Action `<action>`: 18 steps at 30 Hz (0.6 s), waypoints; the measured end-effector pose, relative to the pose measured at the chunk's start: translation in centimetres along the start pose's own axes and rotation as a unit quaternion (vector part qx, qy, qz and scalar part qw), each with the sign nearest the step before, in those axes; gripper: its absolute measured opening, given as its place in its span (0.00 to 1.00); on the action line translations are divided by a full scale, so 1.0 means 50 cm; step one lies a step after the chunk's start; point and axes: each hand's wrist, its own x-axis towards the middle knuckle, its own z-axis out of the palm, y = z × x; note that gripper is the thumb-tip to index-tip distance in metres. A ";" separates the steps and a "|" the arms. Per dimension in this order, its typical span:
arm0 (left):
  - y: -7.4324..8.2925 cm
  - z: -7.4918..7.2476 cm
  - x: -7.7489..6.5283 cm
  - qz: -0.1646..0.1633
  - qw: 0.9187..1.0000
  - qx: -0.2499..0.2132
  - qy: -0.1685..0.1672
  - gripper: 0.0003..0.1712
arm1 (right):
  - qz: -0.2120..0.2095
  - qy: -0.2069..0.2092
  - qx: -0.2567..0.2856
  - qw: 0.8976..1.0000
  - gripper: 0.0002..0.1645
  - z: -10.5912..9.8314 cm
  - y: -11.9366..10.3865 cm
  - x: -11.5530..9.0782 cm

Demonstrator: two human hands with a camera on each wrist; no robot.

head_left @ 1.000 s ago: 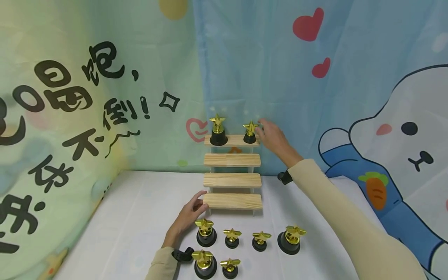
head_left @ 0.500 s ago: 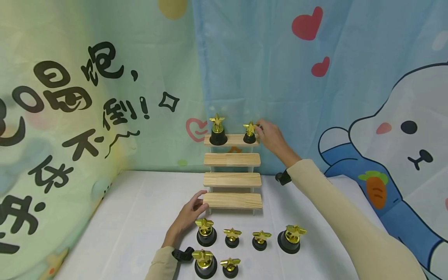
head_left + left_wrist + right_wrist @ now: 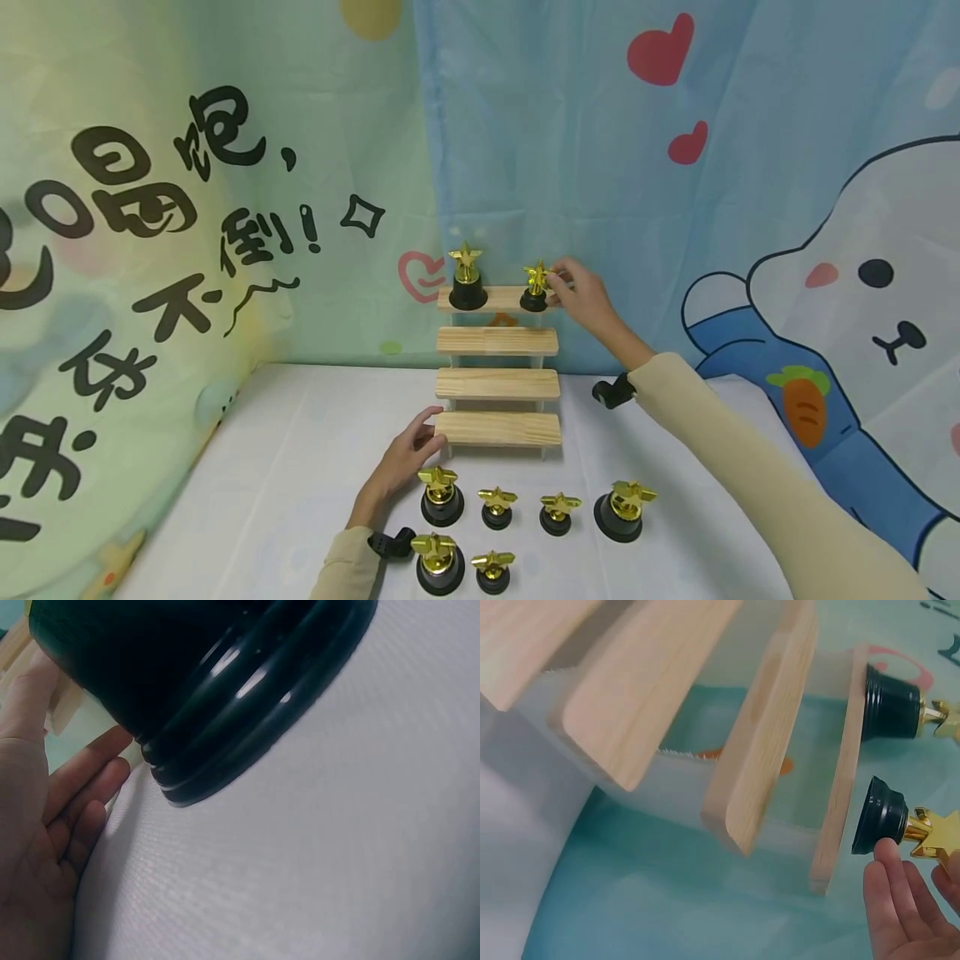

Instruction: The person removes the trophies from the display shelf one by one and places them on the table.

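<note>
My right hand (image 3: 585, 293) pinches a small gold star trophy (image 3: 535, 286) with a black base, at the right end of the top shelf. In the right wrist view, fingertips touch its black base (image 3: 881, 817) and the thumb is by the gold star (image 3: 939, 834). A larger star trophy (image 3: 467, 279) stands upright on the left of that shelf. Below, my left hand (image 3: 405, 454) holds the left end of the lowest plank (image 3: 498, 429) of the four-tier wooden display stand, thumb at its front corner. In the left wrist view, a trophy's black base (image 3: 225, 690) partly covers that hand (image 3: 45, 817).
Several star trophies stand on the white tablecloth (image 3: 285, 467) before the stand, among them a large one (image 3: 621, 510) at right and a small one (image 3: 497, 508) near the middle. A printed curtain (image 3: 525, 125) hangs close behind the stand.
My right fingers have closed in on the small trophy, which has turned slightly on the top shelf. The left hand has stayed in place.
</note>
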 end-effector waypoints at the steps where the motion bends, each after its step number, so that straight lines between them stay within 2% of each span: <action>1: 0.000 0.000 0.000 0.000 1.000 0.001 0.000 0.32 | -0.001 -0.001 0.003 1.000 0.21 -0.002 0.000 -0.005; 10: 0.002 -0.001 -0.001 -0.002 1.000 -0.003 0.002 0.32 | -0.030 -0.023 0.017 0.999 0.21 -0.018 -0.004 -0.074; 15: 0.003 -0.001 0.001 0.001 1.000 -0.006 0.000 0.32 | -0.055 -0.035 0.012 0.998 0.19 -0.019 -0.008 -0.123; 18: 0.005 0.000 0.000 -0.002 1.000 -0.009 -0.001 0.33 | -0.055 -0.049 0.012 0.997 0.18 -0.018 -0.017 -0.161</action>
